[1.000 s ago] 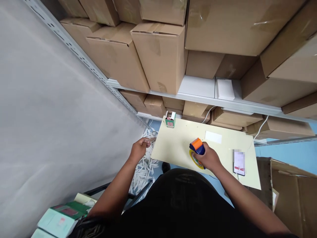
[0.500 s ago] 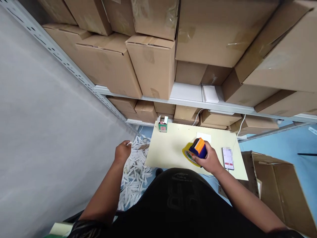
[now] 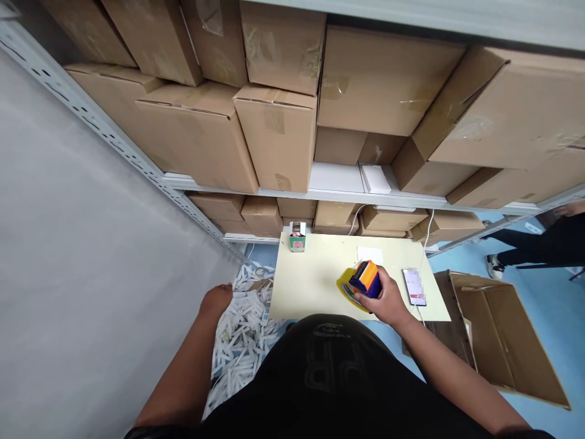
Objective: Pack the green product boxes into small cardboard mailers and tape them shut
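Over the table, my right hand [image 3: 386, 299] grips a blue and orange tape dispenser [image 3: 367, 279] loaded with a yellow-edged roll of tape. My left hand [image 3: 217, 300] is out to the left near the grey wall, above a heap of white paper scraps [image 3: 244, 329] on the floor. Its fingers look curled in, and whatever may be in them is hidden. A small green and white box [image 3: 297, 238] with its top open stands at the table's back left corner. To the right of my right hand lies a phone [image 3: 414, 287] with its screen lit.
The pale yellow table [image 3: 315, 286] carries a white paper [image 3: 369, 255]. Cardboard boxes [image 3: 276, 140] fill the metal shelves [image 3: 292, 194] behind. An open carton [image 3: 507, 335] stands on the floor at right; beyond it a person's leg and shoe [image 3: 495, 266] show.
The view has tilted and shifted slightly. The white strip seen at my left fingertips no longer shows, and that hand sits a little lower left. The tape dispenser stays in my right hand.
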`<state>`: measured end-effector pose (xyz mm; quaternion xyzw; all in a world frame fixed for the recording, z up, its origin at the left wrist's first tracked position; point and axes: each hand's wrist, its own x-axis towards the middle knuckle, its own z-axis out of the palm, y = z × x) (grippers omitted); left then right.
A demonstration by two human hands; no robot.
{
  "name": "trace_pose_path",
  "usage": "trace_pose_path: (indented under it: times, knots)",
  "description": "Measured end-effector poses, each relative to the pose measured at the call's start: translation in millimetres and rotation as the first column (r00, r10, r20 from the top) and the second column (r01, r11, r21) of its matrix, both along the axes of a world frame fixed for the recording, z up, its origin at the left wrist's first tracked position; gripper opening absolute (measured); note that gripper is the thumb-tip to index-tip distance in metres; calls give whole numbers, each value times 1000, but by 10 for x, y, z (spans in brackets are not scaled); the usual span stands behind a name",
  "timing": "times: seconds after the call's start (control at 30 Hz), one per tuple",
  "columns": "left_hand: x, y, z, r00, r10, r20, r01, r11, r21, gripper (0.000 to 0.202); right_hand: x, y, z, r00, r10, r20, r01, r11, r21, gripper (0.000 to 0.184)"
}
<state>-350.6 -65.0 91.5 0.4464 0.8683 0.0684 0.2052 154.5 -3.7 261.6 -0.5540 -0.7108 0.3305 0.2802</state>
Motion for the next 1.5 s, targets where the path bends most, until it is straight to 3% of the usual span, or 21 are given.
trace_pose_path:
  times: [0.1, 0.17, 0.27, 0.37, 0.47, 0.6, 0.73, 0.83, 1.03, 1.17, 1.27, 1.4, 1.5]
  knots:
    - [8, -18, 47, 988, -11, -154, 9, 1000, -15, 41, 27, -66, -45, 998, -31, 49, 30, 999, 24, 64]
    - [74, 11, 91, 977, -71, -203, 80, 996, 40, 41, 105, -111, -101, 994, -67, 82, 65, 998, 25, 65]
    - [314, 112, 138, 959, -271, -82, 278, 955, 101, 38, 316, -165, -240, 974, -187, 125, 189, 982, -8, 66]
    - [742, 212, 143, 860, -505, 67, 495, 860, 127, 34, 587, -180, -457, 933, -331, 140, 348, 928, -129, 58]
    - [1275, 260, 132, 738, -656, 156, 643, 755, 131, 30, 841, -132, -741, 909, -398, 125, 417, 866, -274, 50]
    - [1907, 284, 155, 614, -743, 267, 738, 660, 139, 28, 1113, 81, -1165, 914, -359, 189, 405, 820, -404, 42]
    - [2265, 300, 192, 560, -770, 304, 798, 601, 52, 27, 1358, 461, -1567, 966, -241, 98, 247, 734, -632, 37]
    - [2395, 277, 199, 590, -747, 307, 789, 614, -22, 28, 1546, 778, -1820, 985, -158, 71, 160, 680, -715, 37]
    - [2632, 103, 188, 714, -632, 301, 682, 726, -91, 30, 1888, 1209, -2139, 995, -37, 91, 92, 663, -743, 52]
    - [2792, -21, 139, 757, -573, 315, 639, 749, -174, 28, 2009, 1280, -2256, 999, -13, 41, 39, 668, -743, 59]
    - [2884, -61, 83, 757, -558, 340, 639, 742, -203, 26, 2027, 1280, -2348, 1000, -22, 11, 23, 684, -729, 50]
    - [2971, -3, 20, 727, -562, 393, 656, 737, -160, 25, 1993, 1272, -2469, 1000, 1, 12, 8, 691, -722, 36]
    - [3000, 94, -26, 707, -581, 404, 675, 724, -139, 26, 1955, 1240, -2515, 999, 28, 31, 2, 698, -716, 40]
